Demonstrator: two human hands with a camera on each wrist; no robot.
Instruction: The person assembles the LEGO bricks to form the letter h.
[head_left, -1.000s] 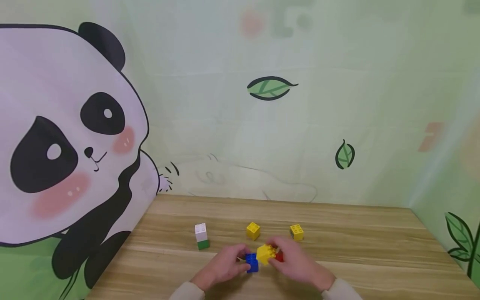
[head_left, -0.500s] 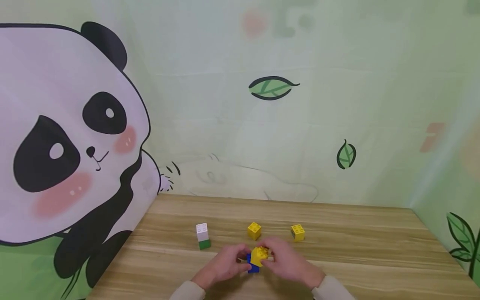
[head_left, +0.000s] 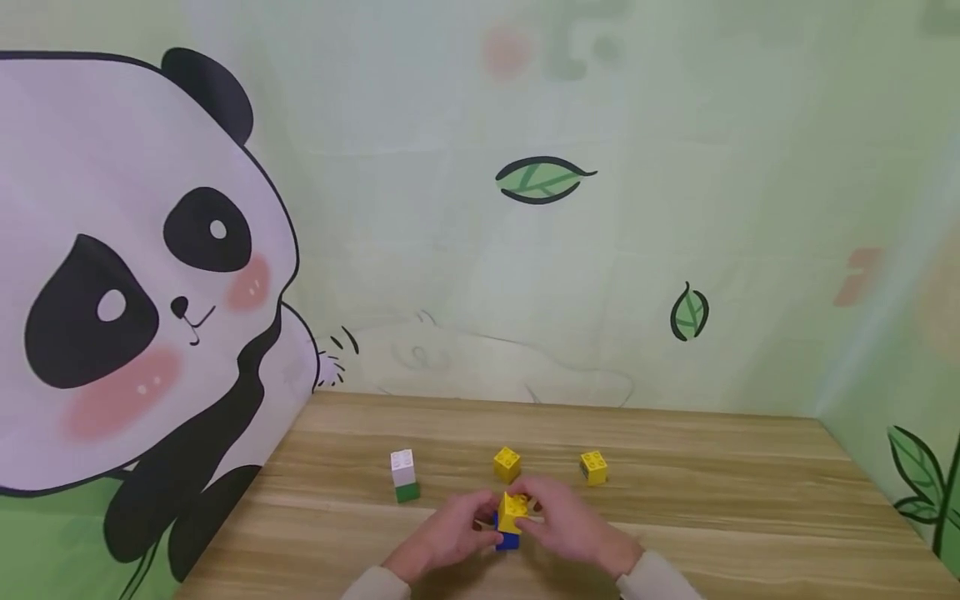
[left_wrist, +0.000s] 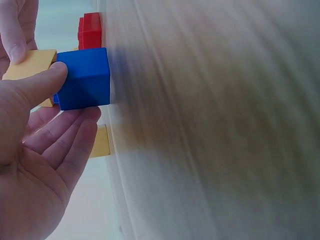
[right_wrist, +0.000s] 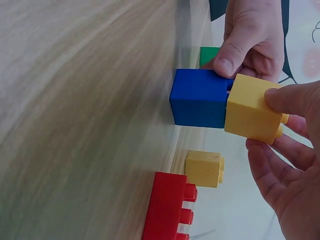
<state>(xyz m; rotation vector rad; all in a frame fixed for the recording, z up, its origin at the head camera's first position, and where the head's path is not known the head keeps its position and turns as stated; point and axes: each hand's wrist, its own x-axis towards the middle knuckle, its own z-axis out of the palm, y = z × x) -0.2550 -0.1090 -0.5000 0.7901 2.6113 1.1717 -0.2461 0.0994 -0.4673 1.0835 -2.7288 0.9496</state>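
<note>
My left hand (head_left: pixel 452 530) grips a blue building block (right_wrist: pixel 199 99) low over the wooden table, its thumb on one side. Between the thumb and fingers of my right hand (head_left: pixel 568 523) is a yellow building block (right_wrist: pixel 251 109). The yellow block sits against the studded top of the blue one, slightly tilted, with a narrow gap showing at one edge in the right wrist view. A red building block (right_wrist: pixel 164 210) stands close by on the table; in the head view my right hand hides it.
Behind the hands stand a yellow block (head_left: pixel 507 464) and, further right, another yellow block (head_left: pixel 593 468). To the left, a white block (head_left: pixel 402 468) is next to a green block (head_left: pixel 407 492). A panda-printed cloth backdrop (head_left: pixel 450 250) rises behind the wooden table (head_left: pixel 712 500).
My right hand has moved left with the yellow block, bringing it over the blue block and turning it more upright. My left hand has stayed about where it was, holding the blue block.
</note>
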